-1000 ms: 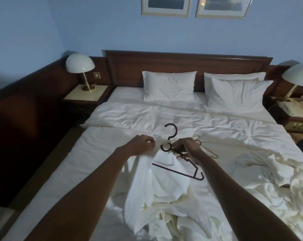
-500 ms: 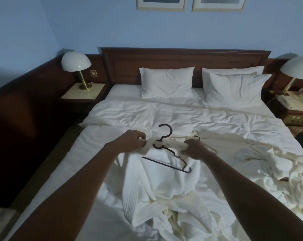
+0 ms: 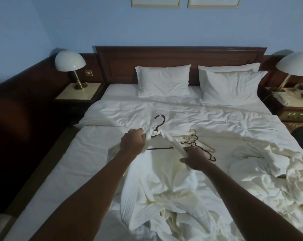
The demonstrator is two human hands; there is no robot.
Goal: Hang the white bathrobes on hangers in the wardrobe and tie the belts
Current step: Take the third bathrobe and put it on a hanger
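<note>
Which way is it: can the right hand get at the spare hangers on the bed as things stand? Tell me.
Probably yes, but not freely. The spare hangers lie uncovered on the bed just beyond the right hand, nothing between them. But that hand grips the bathrobe collar, so it would have to let go first.

White bathrobe (image 3: 157, 185) draped over dark hanger (image 3: 158, 126), apparently half-threaded, on bed.
</note>
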